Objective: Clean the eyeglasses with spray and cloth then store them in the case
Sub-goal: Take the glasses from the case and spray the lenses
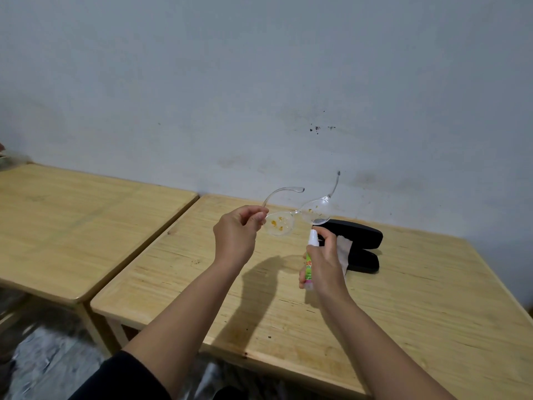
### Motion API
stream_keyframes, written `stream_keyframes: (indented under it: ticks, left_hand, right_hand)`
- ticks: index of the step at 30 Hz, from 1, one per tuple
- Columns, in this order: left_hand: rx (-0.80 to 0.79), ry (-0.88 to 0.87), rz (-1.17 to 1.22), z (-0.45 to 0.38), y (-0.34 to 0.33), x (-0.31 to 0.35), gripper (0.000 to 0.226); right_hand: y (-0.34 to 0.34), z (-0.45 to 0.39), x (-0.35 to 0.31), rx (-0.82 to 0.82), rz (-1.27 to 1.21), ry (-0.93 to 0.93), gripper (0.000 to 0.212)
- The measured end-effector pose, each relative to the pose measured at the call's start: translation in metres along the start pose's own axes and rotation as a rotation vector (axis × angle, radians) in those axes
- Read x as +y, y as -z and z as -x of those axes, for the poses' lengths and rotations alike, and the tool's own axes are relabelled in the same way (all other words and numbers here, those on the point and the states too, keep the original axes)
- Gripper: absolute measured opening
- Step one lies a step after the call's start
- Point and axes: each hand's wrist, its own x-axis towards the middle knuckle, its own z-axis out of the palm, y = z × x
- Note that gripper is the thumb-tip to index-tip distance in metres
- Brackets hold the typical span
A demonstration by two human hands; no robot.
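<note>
My left hand (235, 236) pinches clear-framed eyeglasses (297, 217) at the left temple hinge and holds them above the table with both arms unfolded. Yellow smears spot both lenses. My right hand (324, 262) grips a small green-labelled spray bottle (311, 256), upright, its white nozzle just below the right lens and a finger over the top. A black glasses case (360, 243) lies open on the table behind my right hand. A pale cloth (344, 249) rests against the case, partly hidden by my hand.
I work over a light wooden table (403, 313) that stands against a grey wall. A second wooden table (72, 226) sits to the left with a narrow gap between them. The floor shows below at the front left.
</note>
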Motion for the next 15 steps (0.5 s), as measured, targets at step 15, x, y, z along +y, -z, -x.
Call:
stream_keyframes:
  ticks: [15]
  left_hand:
    - [-0.209,-0.055,-0.039,0.025,-0.087,0.000,0.022]
  right_hand:
    - [0.169,0.047,-0.019,0.585,0.485,0.314,0.034]
